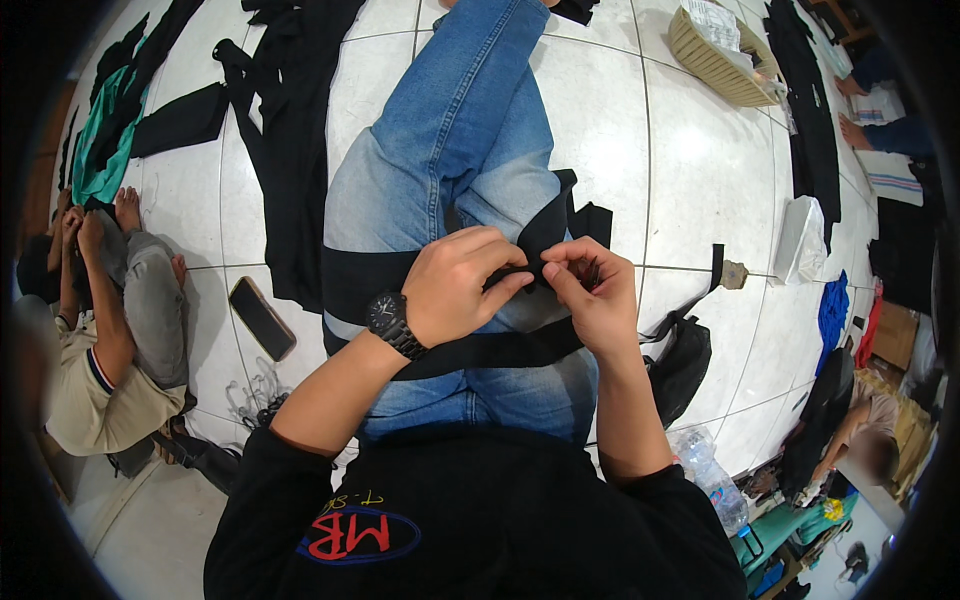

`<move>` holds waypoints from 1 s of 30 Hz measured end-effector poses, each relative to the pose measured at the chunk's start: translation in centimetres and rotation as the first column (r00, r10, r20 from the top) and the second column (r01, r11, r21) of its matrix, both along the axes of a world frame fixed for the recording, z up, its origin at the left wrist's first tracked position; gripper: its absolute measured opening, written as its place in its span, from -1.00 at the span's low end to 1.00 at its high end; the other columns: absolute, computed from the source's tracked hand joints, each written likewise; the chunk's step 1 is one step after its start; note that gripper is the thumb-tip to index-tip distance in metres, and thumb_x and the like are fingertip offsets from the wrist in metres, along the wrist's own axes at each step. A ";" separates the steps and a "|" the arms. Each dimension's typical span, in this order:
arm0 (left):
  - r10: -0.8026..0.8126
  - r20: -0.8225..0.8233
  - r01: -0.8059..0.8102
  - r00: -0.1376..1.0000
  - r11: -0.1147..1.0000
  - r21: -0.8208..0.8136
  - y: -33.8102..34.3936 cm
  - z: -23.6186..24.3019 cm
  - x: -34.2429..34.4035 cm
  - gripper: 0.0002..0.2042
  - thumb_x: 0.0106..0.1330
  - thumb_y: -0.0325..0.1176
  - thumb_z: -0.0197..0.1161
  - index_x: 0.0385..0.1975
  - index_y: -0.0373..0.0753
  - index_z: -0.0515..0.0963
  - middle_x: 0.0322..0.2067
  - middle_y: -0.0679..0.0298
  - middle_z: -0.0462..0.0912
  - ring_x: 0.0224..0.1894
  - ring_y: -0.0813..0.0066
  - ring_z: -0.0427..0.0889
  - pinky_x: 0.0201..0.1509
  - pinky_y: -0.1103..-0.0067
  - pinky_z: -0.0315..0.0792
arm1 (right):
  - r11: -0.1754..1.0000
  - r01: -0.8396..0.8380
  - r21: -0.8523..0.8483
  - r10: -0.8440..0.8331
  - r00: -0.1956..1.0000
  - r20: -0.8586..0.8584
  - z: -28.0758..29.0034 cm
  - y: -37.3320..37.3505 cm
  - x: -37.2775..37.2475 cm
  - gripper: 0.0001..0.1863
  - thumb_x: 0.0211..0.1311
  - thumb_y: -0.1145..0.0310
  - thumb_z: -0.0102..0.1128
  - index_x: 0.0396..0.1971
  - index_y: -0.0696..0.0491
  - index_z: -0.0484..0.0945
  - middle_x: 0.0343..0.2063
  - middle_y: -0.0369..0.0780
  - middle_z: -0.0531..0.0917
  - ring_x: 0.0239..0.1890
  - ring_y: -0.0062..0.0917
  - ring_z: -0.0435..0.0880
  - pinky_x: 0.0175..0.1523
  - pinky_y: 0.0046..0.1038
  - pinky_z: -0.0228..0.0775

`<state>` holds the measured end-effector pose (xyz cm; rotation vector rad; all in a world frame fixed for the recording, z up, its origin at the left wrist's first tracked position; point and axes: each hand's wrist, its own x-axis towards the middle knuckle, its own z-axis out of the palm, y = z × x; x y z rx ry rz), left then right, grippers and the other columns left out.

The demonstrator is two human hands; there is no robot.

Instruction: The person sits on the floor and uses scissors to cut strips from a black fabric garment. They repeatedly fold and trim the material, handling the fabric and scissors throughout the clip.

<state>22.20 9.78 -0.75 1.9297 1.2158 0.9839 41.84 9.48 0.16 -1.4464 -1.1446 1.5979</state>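
Note:
A strip of black fabric point(545, 228) lies across my crossed legs in blue jeans. My left hand point(455, 285), with a black watch point(388, 315) on its wrist, pinches the fabric between thumb and fingers. Close by, thumb and forefinger of my right hand point(605, 295) are closed on the same cloth, near its edge. A small dark object shows inside the curled right fingers, too hidden to name. One length of the black cloth runs under my left wrist, and another band point(500, 352) crosses my lap below both hands.
A phone point(262, 318) and black garments point(295, 150) lie on the white tiled floor to the left, near a seated person point(120, 340). To the right are a woven basket point(715, 60), a white bag point(800, 240), a black bag point(682, 370) and plastic bottles point(712, 480).

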 end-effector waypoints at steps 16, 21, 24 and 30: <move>-0.032 -0.028 0.030 0.999 0.998 -0.062 0.1 0.3 -0.4 -0.86 0.12 -0.42 0.45 -0.40 -0.28 0.63 -0.47 0.23 0.63 -0.53 0.37 0.56 -0.45 0.52 0.45 | 0.995 0.006 -0.098 -0.006 1.000 0.004 0.5 0.1 -0.1 -0.95 0.28 0.48 0.25 -0.37 0.13 0.62 -0.56 -0.43 0.55 -0.53 -0.83 0.40 -0.44 -0.69 0.19; -0.014 -0.022 0.012 1.000 0.996 -0.085 0.0 0.5 -0.2 -0.86 0.13 -0.40 0.45 -0.38 -0.27 0.63 -0.47 0.24 0.62 -0.53 0.36 0.55 -0.44 0.51 0.45 | 1.000 -0.005 -0.017 0.006 0.999 0.052 -0.2 -0.1 0.0 -0.97 0.26 0.52 0.26 -0.37 0.14 0.61 -0.54 -0.42 0.57 -0.48 -0.81 0.44 -0.37 -0.69 0.23; 0.053 0.021 -0.053 0.998 0.999 0.011 0.5 1.0 1.0 -0.86 0.14 -0.39 0.43 -0.36 -0.25 0.64 -0.46 0.26 0.61 -0.54 0.35 0.55 -0.44 0.50 0.45 | 0.999 -0.011 0.041 0.006 0.994 0.113 0.2 -0.2 -0.2 -0.98 0.25 0.54 0.25 -0.38 0.15 0.61 -0.50 -0.39 0.58 -0.44 -0.77 0.46 -0.33 -0.67 0.27; -0.055 -0.081 0.048 0.995 0.995 -0.083 0.9 0.8 0.7 -0.87 0.14 -0.40 0.43 -0.37 -0.25 0.65 -0.47 0.24 0.60 -0.55 0.35 0.56 -0.46 0.49 0.44 | 0.985 -0.026 0.168 -0.006 0.982 0.191 -0.5 -0.5 -0.1 -0.98 0.25 0.55 0.23 -0.38 0.16 0.59 -0.48 -0.32 0.59 -0.44 -0.70 0.49 -0.31 -0.63 0.31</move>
